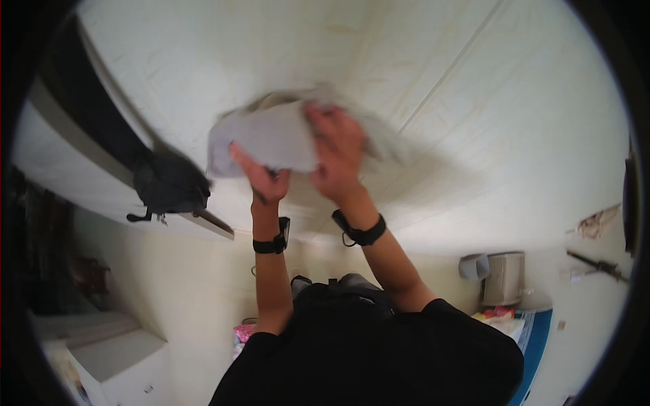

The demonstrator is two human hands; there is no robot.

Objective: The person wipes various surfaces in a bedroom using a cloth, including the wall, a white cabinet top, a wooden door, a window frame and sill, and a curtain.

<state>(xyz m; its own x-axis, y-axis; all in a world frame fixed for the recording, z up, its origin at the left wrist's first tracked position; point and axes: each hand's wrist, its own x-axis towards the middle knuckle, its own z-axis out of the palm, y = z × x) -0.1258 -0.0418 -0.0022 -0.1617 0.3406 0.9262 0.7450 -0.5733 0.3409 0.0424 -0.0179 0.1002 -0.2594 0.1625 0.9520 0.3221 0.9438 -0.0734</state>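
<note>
Showing up kinda blurry, a light grey cloth was held over a pale surface, just right of the black bundle. The end nearer the bundle was clamped by the left hand, thumb on the near face, other fingers mostly hidden. The farther end was covered by the right hand, fingers too smeared to tell if clamped. 2 black wristbands were worn.

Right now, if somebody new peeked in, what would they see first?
Probably the pale grey cloth, a bit blurred, held up in the middle by the left hand and right hand. Next might come the black wristbands just below the hands, then the dark bundle over at the picture's left.
</note>
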